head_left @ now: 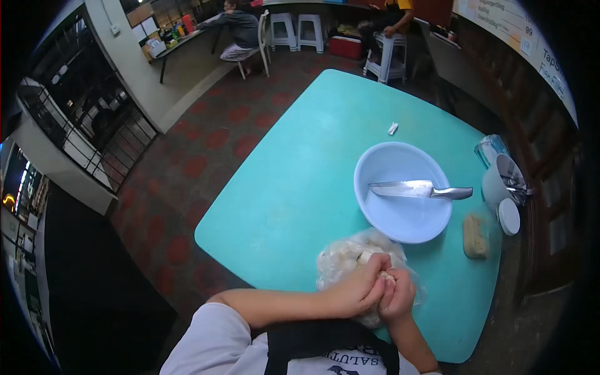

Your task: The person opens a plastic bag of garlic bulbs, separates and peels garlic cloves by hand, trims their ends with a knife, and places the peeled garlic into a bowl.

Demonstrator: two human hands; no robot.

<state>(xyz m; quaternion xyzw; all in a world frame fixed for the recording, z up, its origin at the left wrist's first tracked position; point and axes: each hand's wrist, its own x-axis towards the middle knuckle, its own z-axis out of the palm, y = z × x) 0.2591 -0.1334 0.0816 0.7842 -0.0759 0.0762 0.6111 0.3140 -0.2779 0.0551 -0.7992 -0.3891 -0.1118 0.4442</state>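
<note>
My left hand and my right hand meet close to my body at the table's near side. The fingers of both are closed together around a small whitish piece, mostly hidden by them. Under and behind my hands lies a clear plastic bag with several whitish lumps inside; their kind is hard to make out. Just beyond the bag stands a light-blue basin. A kitchen knife rests across it, its metal handle over the right rim.
On the turquoise table, a brown block in plastic, a white container with utensils, a white lid and a blue-white packet stand right. A small white scrap lies behind the basin. Two people sit farther back.
</note>
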